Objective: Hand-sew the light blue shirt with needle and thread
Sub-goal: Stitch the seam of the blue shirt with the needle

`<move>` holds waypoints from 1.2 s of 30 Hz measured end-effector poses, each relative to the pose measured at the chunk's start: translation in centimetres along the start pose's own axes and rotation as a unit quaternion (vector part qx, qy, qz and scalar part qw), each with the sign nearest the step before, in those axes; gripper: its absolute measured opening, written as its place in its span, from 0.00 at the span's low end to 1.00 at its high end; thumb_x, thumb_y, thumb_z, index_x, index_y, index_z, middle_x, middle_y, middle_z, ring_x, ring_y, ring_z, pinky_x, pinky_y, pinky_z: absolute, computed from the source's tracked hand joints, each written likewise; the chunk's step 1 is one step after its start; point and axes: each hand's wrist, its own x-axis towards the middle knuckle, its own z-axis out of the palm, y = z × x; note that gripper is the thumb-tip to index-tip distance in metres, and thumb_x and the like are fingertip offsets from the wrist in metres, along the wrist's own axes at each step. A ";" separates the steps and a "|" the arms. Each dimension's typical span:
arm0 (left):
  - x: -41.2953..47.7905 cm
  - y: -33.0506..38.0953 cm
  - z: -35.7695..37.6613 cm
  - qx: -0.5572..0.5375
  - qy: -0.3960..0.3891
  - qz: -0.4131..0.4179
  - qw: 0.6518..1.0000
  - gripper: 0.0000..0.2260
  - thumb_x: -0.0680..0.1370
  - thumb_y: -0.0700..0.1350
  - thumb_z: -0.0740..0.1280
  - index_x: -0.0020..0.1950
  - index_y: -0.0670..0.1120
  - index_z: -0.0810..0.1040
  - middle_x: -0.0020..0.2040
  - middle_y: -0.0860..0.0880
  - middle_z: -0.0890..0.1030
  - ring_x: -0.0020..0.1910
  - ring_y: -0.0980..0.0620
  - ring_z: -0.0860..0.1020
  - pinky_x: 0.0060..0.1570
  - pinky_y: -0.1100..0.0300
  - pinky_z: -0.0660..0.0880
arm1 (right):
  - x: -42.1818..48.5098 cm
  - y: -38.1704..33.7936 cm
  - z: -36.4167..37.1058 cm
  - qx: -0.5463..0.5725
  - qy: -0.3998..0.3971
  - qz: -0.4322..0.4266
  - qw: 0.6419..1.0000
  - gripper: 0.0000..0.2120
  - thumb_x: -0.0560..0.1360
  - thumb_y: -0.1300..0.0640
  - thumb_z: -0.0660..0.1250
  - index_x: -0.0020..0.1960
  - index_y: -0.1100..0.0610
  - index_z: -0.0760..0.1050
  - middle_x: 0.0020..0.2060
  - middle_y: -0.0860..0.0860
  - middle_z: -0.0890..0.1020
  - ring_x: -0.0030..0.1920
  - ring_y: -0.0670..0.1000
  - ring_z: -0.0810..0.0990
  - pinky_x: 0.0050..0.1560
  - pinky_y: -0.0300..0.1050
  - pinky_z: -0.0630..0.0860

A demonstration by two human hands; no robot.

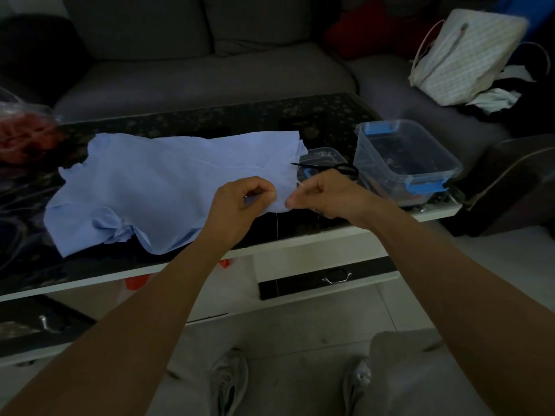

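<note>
Grey sneakers are seen on pale floor tiles, below two bare forearms stretched over the white front rim of a glossy black coffee table. Just inside that rim, a corner of the soft, wrinkled light blue shirt is pinched by the left hand and the right hand, fingers curled. A thin thread hangs from the corner over the edge; the needle cannot be made out. The rest of the shirt is spread leftward across the tabletop. Black scissors and a clear plastic box with blue clasps are crowded at the right end. A grey fabric sofa is set just behind.
</note>
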 end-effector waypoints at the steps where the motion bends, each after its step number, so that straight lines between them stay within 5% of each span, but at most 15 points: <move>1: 0.0 0.0 0.0 0.001 0.001 0.000 1.000 0.04 0.77 0.39 0.67 0.46 0.45 0.81 0.43 0.57 0.80 0.43 0.64 0.77 0.47 0.74 0.70 | 0.1 0.2 -0.2 0.019 0.035 0.009 0.999 0.04 0.74 0.56 0.72 0.42 0.56 0.82 0.25 0.42 0.76 0.25 0.39 0.71 0.25 0.30 0.66; 4: -0.1 0.3 -0.2 -0.003 0.009 -0.003 1.000 0.04 0.77 0.38 0.67 0.45 0.45 0.80 0.42 0.58 0.80 0.43 0.66 0.77 0.46 0.75 0.70 | 1.4 1.9 -1.6 0.122 0.243 0.057 0.961 0.08 0.75 0.55 0.69 0.41 0.58 0.80 0.38 0.55 0.83 0.38 0.49 0.82 0.38 0.47 0.81; 6: -0.2 0.4 -0.2 -0.007 0.010 -0.006 1.000 0.04 0.77 0.38 0.66 0.45 0.45 0.80 0.42 0.58 0.80 0.42 0.66 0.77 0.46 0.74 0.70 | 1.9 3.2 -2.3 0.112 0.374 0.064 0.918 0.08 0.77 0.58 0.64 0.48 0.63 0.78 0.44 0.61 0.82 0.45 0.58 0.81 0.49 0.57 0.80; 7: -0.2 0.4 -0.2 -0.006 0.009 -0.006 1.000 0.04 0.77 0.38 0.67 0.45 0.45 0.80 0.42 0.58 0.80 0.42 0.66 0.77 0.46 0.74 0.71 | 1.9 3.6 -2.3 0.085 0.399 0.063 0.911 0.09 0.77 0.60 0.63 0.55 0.62 0.77 0.45 0.58 0.80 0.46 0.56 0.80 0.51 0.54 0.79; 10: -0.1 0.3 0.1 0.004 0.004 0.002 1.000 0.04 0.77 0.39 0.67 0.45 0.46 0.80 0.42 0.58 0.80 0.42 0.65 0.77 0.47 0.74 0.71 | 1.5 3.2 -1.4 0.073 0.269 0.017 0.960 0.16 0.77 0.64 0.64 0.65 0.57 0.72 0.51 0.52 0.78 0.43 0.45 0.78 0.42 0.32 0.76; 13: 0.0 0.2 0.2 0.006 -0.003 0.003 1.000 0.04 0.77 0.40 0.67 0.46 0.46 0.80 0.42 0.58 0.80 0.43 0.65 0.77 0.47 0.74 0.70 | 1.0 1.5 -0.1 0.022 0.105 -0.044 0.993 0.13 0.78 0.59 0.66 0.62 0.54 0.78 0.56 0.49 0.80 0.47 0.39 0.78 0.42 0.24 0.73; 17: 0.1 -0.1 0.3 0.008 -0.009 0.009 1.000 0.04 0.77 0.39 0.67 0.46 0.46 0.80 0.42 0.57 0.80 0.43 0.65 0.77 0.46 0.74 0.70 | 0.4 0.8 0.7 0.039 0.039 -0.082 0.995 0.09 0.77 0.63 0.67 0.56 0.64 0.80 0.29 0.45 0.79 0.26 0.37 0.73 0.28 0.27 0.68; 20: 0.1 -0.1 0.3 0.003 -0.015 0.009 1.000 0.04 0.77 0.39 0.67 0.46 0.47 0.80 0.42 0.56 0.81 0.43 0.64 0.77 0.46 0.73 0.70 | 0.3 0.8 0.8 0.044 0.020 -0.064 0.997 0.09 0.77 0.65 0.66 0.53 0.70 0.78 0.21 0.39 0.76 0.23 0.35 0.72 0.26 0.26 0.67; 28: 0.1 0.1 0.3 0.000 -0.018 0.009 1.000 0.05 0.77 0.38 0.67 0.45 0.48 0.80 0.41 0.59 0.80 0.42 0.66 0.77 0.46 0.74 0.70 | 0.1 0.4 1.0 0.055 0.028 -0.032 0.998 0.08 0.77 0.63 0.66 0.52 0.66 0.79 0.21 0.40 0.76 0.23 0.35 0.73 0.26 0.26 0.67; 33: 0.0 0.2 0.3 -0.003 -0.020 -0.001 1.000 0.05 0.77 0.39 0.67 0.45 0.47 0.80 0.41 0.57 0.80 0.42 0.64 0.77 0.47 0.74 0.69 | 2.1 3.0 -0.9 0.014 0.346 -0.015 0.938 0.08 0.78 0.59 0.64 0.45 0.63 0.79 0.34 0.57 0.80 0.32 0.51 0.78 0.36 0.43 0.72; 36: 0.0 0.3 0.3 -0.004 -0.022 -0.001 1.000 0.05 0.77 0.38 0.67 0.45 0.47 0.80 0.41 0.56 0.80 0.42 0.64 0.77 0.46 0.74 0.69 | 2.2 3.4 -1.2 -0.028 0.319 -0.062 0.945 0.09 0.77 0.63 0.63 0.55 0.57 0.78 0.36 0.51 0.80 0.33 0.46 0.76 0.36 0.45 0.73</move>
